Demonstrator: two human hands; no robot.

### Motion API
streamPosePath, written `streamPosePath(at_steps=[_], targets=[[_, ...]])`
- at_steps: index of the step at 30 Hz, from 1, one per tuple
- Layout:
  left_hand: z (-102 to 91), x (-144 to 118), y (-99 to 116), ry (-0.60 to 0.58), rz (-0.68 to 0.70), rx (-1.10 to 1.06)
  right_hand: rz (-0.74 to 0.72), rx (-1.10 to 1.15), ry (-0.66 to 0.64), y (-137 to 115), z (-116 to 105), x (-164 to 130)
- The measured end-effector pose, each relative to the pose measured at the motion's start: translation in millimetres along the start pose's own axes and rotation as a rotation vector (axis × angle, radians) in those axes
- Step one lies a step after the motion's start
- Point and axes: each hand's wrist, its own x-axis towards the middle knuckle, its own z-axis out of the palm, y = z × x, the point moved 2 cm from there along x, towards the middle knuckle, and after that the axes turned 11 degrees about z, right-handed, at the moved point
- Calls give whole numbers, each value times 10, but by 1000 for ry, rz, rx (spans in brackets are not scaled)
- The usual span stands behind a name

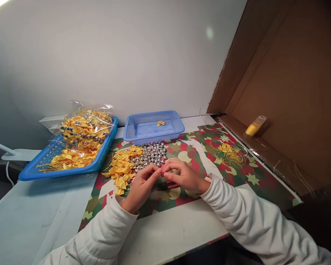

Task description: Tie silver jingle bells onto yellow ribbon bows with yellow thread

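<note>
A patterned mat [209, 173] in red, green and cream is lying on the pale worktop [30, 217], and everything else is sitting around it. On the mat's far edge a heap of small, shiny silver bells [152, 154] is lying beside a loose pile of yellow satin bows [121, 167], the two heaps touching. Just behind the bells a small blue mesh basket [143, 129] is holding a single bow. Left of the mat, a larger blue tray [33, 170] is carrying a crinkled clear bag of bows and bells. Toward the mat's right end, a tangle of gold thread [231, 154] is resting, and a brown cardboard wall [289, 92] is leaning in beyond it with a yellow spool [254, 126] against it. The left hand [142, 186] and the right hand [183, 176], both in white sleeves, are meeting fingertip to fingertip just in front of the bells, nothing standing between them and the heaps. Each grip is pinching narrow at the same spot; what is being held is too small to make out.
</note>
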Motion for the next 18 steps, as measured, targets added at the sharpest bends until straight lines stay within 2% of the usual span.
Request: streamPosePath(at_steps=[3,8,18], targets=[[5,0,0,-4,-5,-15,36,154,-67,26,33,23],[-4,-12,-18,3,-24,-21,179,371,-161,43,18,42],[-26,-6,-40,62,-86,-60,396,539,-172,52,-6,34]])
